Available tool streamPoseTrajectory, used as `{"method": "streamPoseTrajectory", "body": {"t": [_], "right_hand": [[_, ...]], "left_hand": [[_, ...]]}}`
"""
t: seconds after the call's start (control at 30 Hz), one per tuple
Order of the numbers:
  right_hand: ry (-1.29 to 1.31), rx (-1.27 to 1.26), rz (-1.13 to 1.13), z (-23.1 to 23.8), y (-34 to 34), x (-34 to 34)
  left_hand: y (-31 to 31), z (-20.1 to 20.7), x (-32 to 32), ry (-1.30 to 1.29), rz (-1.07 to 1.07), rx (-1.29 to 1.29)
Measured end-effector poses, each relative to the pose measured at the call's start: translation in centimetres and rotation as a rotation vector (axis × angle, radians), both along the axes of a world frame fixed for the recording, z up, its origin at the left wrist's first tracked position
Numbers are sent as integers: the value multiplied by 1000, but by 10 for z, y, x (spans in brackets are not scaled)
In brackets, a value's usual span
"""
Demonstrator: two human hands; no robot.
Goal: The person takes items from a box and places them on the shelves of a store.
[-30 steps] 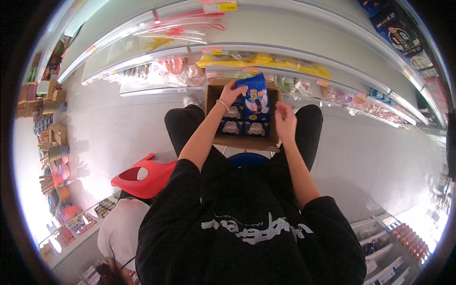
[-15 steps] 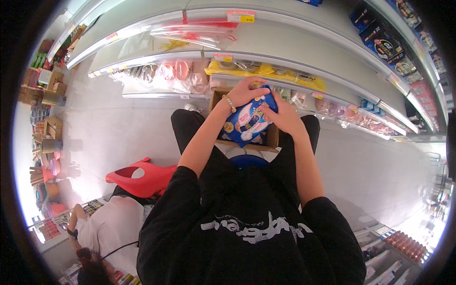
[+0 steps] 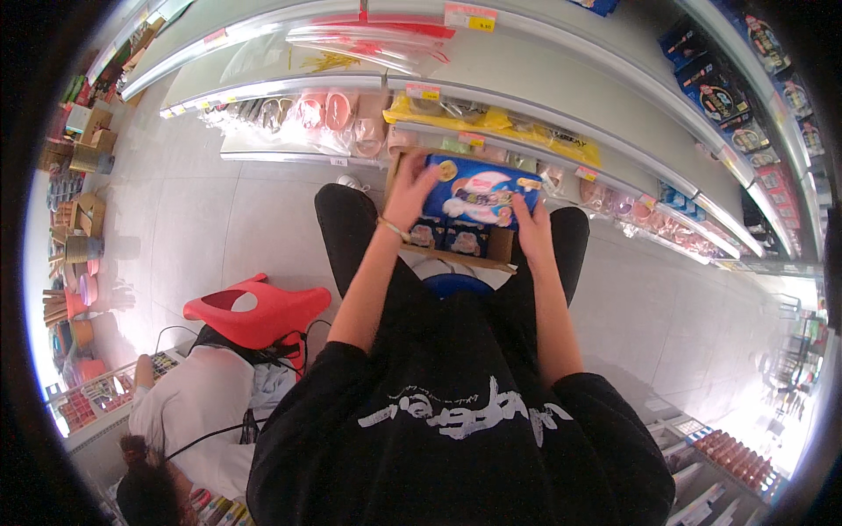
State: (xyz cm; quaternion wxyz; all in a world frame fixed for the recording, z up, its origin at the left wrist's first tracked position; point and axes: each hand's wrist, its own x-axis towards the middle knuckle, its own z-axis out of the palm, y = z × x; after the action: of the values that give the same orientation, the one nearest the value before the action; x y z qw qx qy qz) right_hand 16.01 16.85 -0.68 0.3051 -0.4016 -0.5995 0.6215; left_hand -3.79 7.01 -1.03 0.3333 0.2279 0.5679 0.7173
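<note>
Between my two hands lies a blue soft packet (image 3: pixel 481 195) with a white and pink print, turned flat and level. My left hand (image 3: pixel 410 190) grips its left end, a beaded bracelet at the wrist. On the right end, my right hand (image 3: pixel 531 226) presses with the thumb on top and the fingers along the edge. Just below the packet is an open cardboard box (image 3: pixel 500 250) between my knees. Inside its near part, dark blue packets (image 3: pixel 465 238) sit side by side; the packet in my hands hides the far part.
Ahead runs a shelf rack (image 3: pixel 561 83) with a clear plastic bag (image 3: pixel 368 44), yellow packaging (image 3: pixel 491 123) and pink slippers (image 3: pixel 326 110). Dark blue packs (image 3: pixel 715 88) stand at the right. Behind me on the left are a red chair (image 3: pixel 254 311) and a person in white (image 3: pixel 202 412).
The blue packet has turned from a slant to level, its printed face now in full view. My hands have moved apart to its two ends. More of the box's contents shows.
</note>
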Motion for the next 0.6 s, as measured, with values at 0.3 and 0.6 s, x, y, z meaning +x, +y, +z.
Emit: {"method": "streamPoseTrajectory", "body": {"t": [0.3,0.6], "right_hand": [[15,-84,109,20,9,-3],[97,37,36,81,9,-49]], "left_hand": [[0,14,20,121,-33,-51],[8,58,-10,83,-34,183]]}}
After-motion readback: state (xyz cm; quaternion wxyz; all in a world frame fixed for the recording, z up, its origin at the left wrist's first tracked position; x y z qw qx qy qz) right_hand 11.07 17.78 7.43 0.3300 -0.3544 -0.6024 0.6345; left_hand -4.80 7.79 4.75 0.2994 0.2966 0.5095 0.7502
